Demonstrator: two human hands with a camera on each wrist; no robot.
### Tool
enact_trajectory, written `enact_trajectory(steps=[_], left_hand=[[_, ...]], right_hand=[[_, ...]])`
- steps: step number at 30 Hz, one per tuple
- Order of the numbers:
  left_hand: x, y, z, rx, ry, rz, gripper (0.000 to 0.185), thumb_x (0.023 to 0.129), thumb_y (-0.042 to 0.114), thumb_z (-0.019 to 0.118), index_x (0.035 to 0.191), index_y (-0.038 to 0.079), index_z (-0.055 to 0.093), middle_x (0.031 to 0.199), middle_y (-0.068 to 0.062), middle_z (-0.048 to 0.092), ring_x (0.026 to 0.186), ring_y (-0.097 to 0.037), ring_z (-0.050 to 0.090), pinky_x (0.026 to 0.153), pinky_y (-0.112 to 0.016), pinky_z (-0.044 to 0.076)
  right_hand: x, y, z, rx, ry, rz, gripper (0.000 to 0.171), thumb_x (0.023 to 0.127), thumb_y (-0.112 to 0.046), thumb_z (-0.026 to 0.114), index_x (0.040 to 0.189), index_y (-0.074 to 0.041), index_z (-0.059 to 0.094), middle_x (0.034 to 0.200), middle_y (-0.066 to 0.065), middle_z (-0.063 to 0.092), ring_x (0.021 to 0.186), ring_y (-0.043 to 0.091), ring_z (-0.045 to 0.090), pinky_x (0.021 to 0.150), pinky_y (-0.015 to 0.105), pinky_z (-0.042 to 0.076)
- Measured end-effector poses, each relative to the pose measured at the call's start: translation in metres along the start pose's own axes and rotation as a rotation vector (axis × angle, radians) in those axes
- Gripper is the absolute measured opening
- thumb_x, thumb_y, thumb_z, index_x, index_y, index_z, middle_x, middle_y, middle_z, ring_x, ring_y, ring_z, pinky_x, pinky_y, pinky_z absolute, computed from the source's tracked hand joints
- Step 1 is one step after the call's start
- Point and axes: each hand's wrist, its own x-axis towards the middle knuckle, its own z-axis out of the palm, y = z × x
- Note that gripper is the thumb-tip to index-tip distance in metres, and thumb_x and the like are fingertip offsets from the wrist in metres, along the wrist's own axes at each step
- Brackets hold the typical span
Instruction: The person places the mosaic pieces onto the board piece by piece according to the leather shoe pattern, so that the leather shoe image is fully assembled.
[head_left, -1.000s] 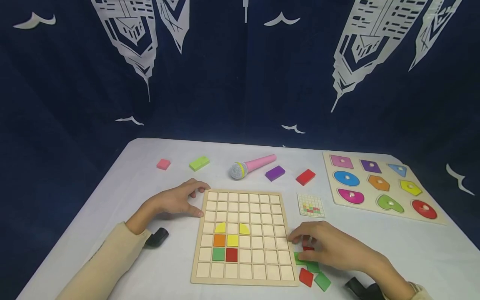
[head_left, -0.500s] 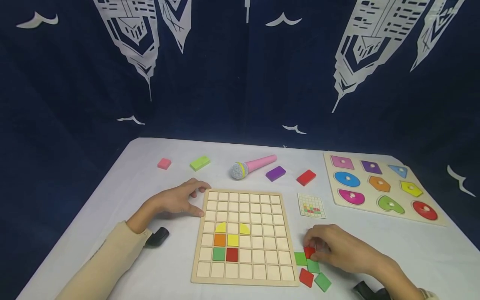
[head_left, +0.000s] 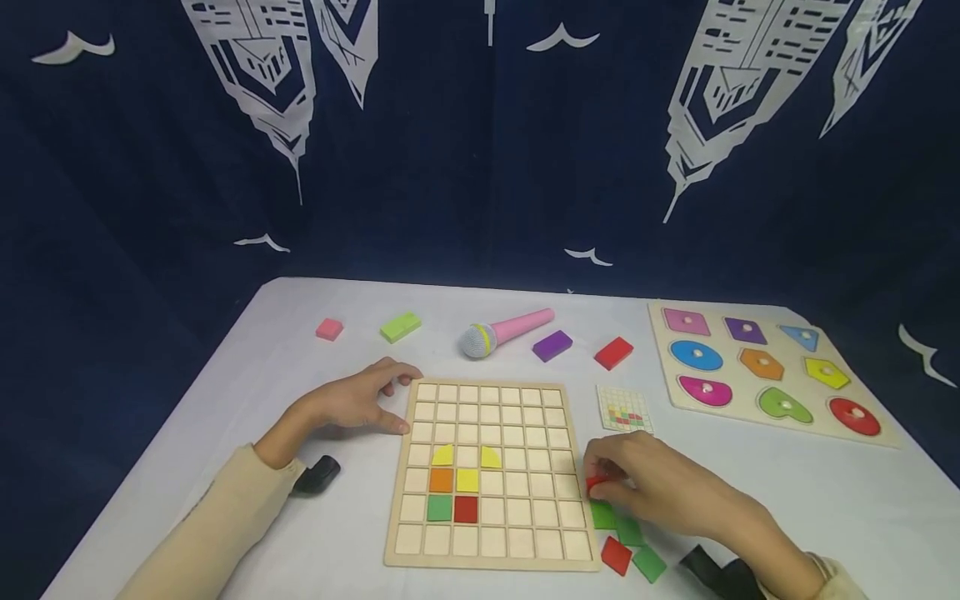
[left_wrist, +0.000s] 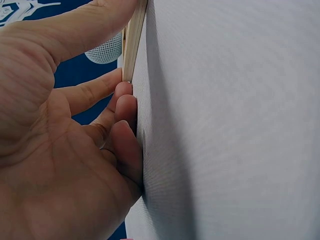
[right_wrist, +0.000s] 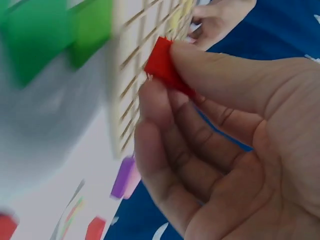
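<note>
From the head camera, the right hand (head_left: 660,487) pinches a small red square tile (head_left: 597,484) between thumb and fingers, just off the right edge of the wooden grid board (head_left: 491,475), towards its near right corner. Right under it, on the white table (head_left: 225,400), lie loose green tiles (head_left: 615,523) and a red tile (head_left: 615,555). The left hand (head_left: 352,404) rests with relaxed, spread fingers against the board's far left corner, holding nothing. On the board sit two yellow rounded pieces (head_left: 467,456) above an orange, a yellow, a green and a red square. Farther off lie a pink toy microphone (head_left: 506,331), coloured blocks, a small pattern card (head_left: 624,410) and, at the far right, a shape puzzle board (head_left: 765,371)

From the left wrist, the left hand (left_wrist: 65,150) lies loosely on the table, its thumb (left_wrist: 90,25) touching the board's edge (left_wrist: 134,45)

From the right wrist, the right hand (right_wrist: 225,135) is clamped on the red square tile (right_wrist: 165,65), thumb over and fingertips under it, close to the grid board (right_wrist: 145,60), with blurred green tiles (right_wrist: 55,35) beside it
</note>
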Motion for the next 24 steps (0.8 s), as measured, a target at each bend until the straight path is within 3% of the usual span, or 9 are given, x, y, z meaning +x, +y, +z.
enact_trajectory(steps=[8, 14, 18, 24], left_hand=[[0.001, -0.002, 0.001, -0.007, 0.007, 0.001, 0.079, 0.077, 0.028, 0.087, 0.144, 0.016, 0.048, 0.129, -0.007, 0.048, 0.114, -0.025, 0.044, 0.096, -0.041, 0.04], [0.001, -0.003, 0.001, -0.008, 0.004, -0.001, 0.08, 0.076, 0.029, 0.088, 0.144, 0.016, 0.048, 0.131, -0.007, 0.048, 0.115, -0.025, 0.044, 0.097, -0.042, 0.04], [0.001, -0.003, 0.002, -0.014, 0.002, 0.007, 0.079, 0.076, 0.028, 0.088, 0.144, 0.016, 0.048, 0.131, -0.007, 0.048, 0.115, -0.025, 0.044, 0.098, -0.042, 0.04], [0.0, -0.002, 0.0, -0.008, 0.001, 0.012, 0.079, 0.077, 0.027, 0.087, 0.144, 0.015, 0.048, 0.131, -0.007, 0.048, 0.114, -0.025, 0.044, 0.097, -0.042, 0.04]], right_hand=[[0.029, -0.03, 0.009, 0.072, -0.005, -0.097, 0.014, 0.091, -0.007, 0.072, 0.097, -0.019, 0.071, 0.085, -0.016, 0.065, 0.079, -0.001, 0.058, 0.077, 0.022, 0.053], [0.047, -0.048, 0.029, 0.094, 0.011, -0.133, 0.013, 0.09, -0.008, 0.072, 0.094, -0.02, 0.07, 0.079, -0.017, 0.062, 0.074, -0.001, 0.056, 0.073, 0.02, 0.051], [0.054, -0.057, 0.042, 0.044, 0.022, -0.131, 0.012, 0.089, -0.011, 0.073, 0.09, -0.022, 0.069, 0.075, -0.019, 0.06, 0.069, -0.003, 0.053, 0.067, 0.019, 0.048], [0.056, -0.066, 0.053, -0.088, 0.113, -0.13, 0.014, 0.086, -0.011, 0.076, 0.086, -0.023, 0.07, 0.072, -0.019, 0.059, 0.066, -0.003, 0.049, 0.063, 0.02, 0.043]])
